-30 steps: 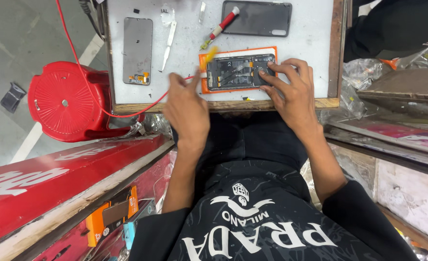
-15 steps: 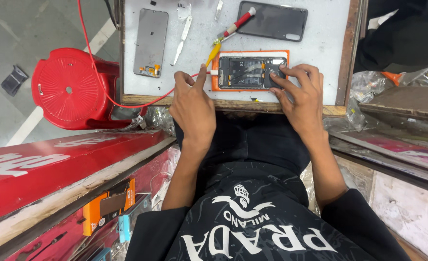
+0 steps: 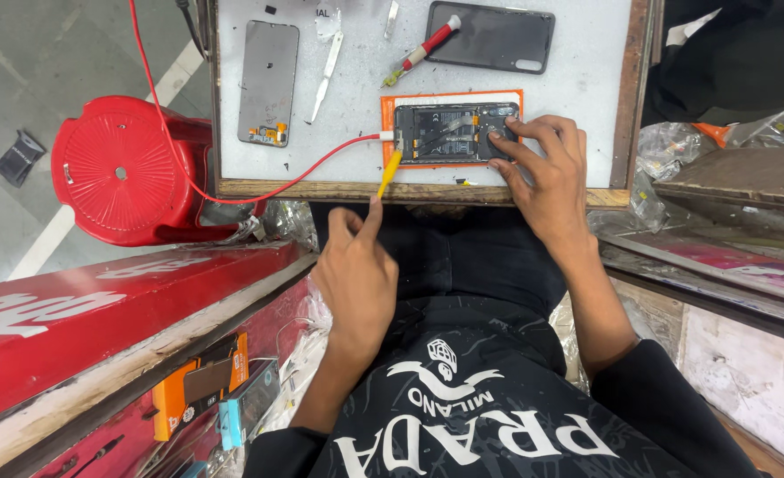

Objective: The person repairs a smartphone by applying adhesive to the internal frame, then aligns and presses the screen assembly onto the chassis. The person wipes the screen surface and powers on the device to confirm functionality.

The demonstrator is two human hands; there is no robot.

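1. Crowding the white board [image 3: 587,80] are a loose grey panel [image 3: 268,81], a dark back cover [image 3: 491,37], a red-handled screwdriver [image 3: 423,44] and metal tweezers [image 3: 325,65]; a red stool [image 3: 122,168] stands left of the board.
2. A red cable [image 3: 259,181] runs from above, past the stool, into the left end of the opened phone [image 3: 454,133]; nothing blocks that phone except the right hand's own fingers.
3. The phone lies on an orange mat [image 3: 390,133] near the board's front edge; the right hand [image 3: 547,181] presses spread fingers on its right end (no pinch).
4. The left hand [image 3: 356,270] hovers off the board over the lap, pinching a yellow pick [image 3: 389,173] whose tip reaches the phone's lower left corner.
5. Count: one opened phone, one panel, one cover, one screwdriver, one pick, two hands.
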